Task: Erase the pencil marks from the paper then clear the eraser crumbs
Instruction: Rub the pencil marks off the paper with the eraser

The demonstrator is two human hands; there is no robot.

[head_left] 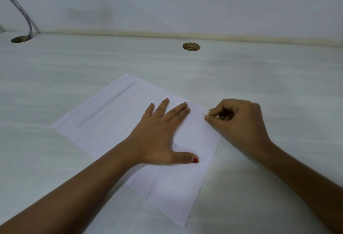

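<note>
A: Paper first. Where does it lie?

B: The paper [111,115] lies flat on the white desk [241,77], turned at an angle, one corner pointing away toward the wall [185,1]. Several long straight pencil lines [118,116] run along its length, and a smudged grey band [105,104] runs near the far-left edge.

A: Crumbs?

B: A few tiny dark specks [197,116] are scattered on the right part of the sheet, between the two hands. Too small to say more.

A: Eraser?

B: A small white eraser [205,112] shows at the paper's right edge, pinched in the right hand [239,122]. Thumb and fingers are curled tight around it, only its tip poking out. That hand looks slightly blurred.

A: Left hand?

B: The left hand [159,137] is pressed palm-down on the middle of the sheet, fingers spread flat, thumb out toward the near side. It holds nothing. Nails are painted red.

A: Surroundings?

B: Two round cable holes in the desk: one [191,46] straight behind the paper, another [20,39] at far left with a grey cable [22,10] dropping into it. A yellowish seam [167,34] runs where desk meets wall.
</note>
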